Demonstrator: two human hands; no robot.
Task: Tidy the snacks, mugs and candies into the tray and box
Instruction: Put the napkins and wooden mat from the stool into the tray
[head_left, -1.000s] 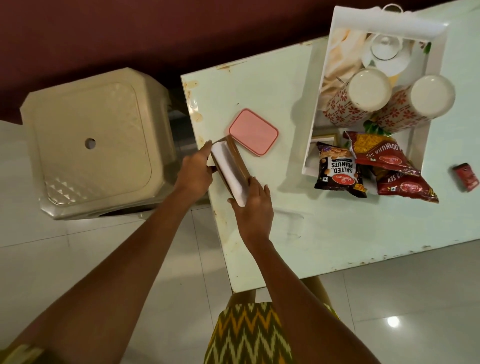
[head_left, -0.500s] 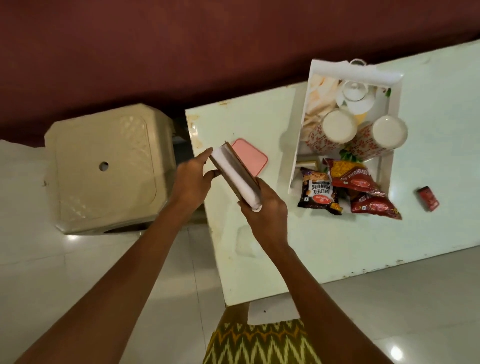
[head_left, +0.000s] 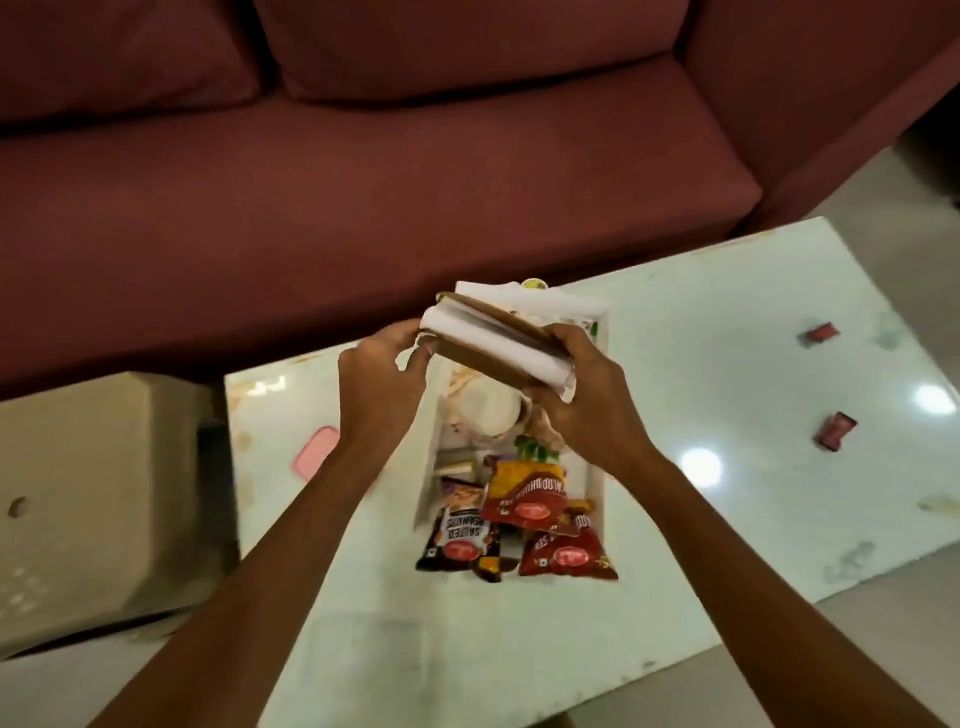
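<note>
My left hand (head_left: 382, 371) and my right hand (head_left: 584, 392) both hold a brown and white box (head_left: 493, 338), tilted, in the air above the white tray (head_left: 428, 467). In the tray stands a white mug with a red pattern (head_left: 491, 410), partly hidden by the box and my hands. Snack packets lie at the tray's near end: a salted peanuts pack (head_left: 460, 535), an orange-red pack (head_left: 527, 493) and a red pack (head_left: 569, 553). Two red candies (head_left: 820, 332) (head_left: 835, 430) lie on the table at the right. A pink lid (head_left: 317, 451) lies left of the tray.
The pale green table (head_left: 701, 395) stands in front of a maroon sofa (head_left: 363, 171). A beige plastic stool (head_left: 98, 499) stands close to the table's left edge. Tiled floor shows at the near side and far right.
Both hands have carried the box from the table's left corner, beside the pink lid, to above the tray. The view has swung up and right, showing the sofa.
</note>
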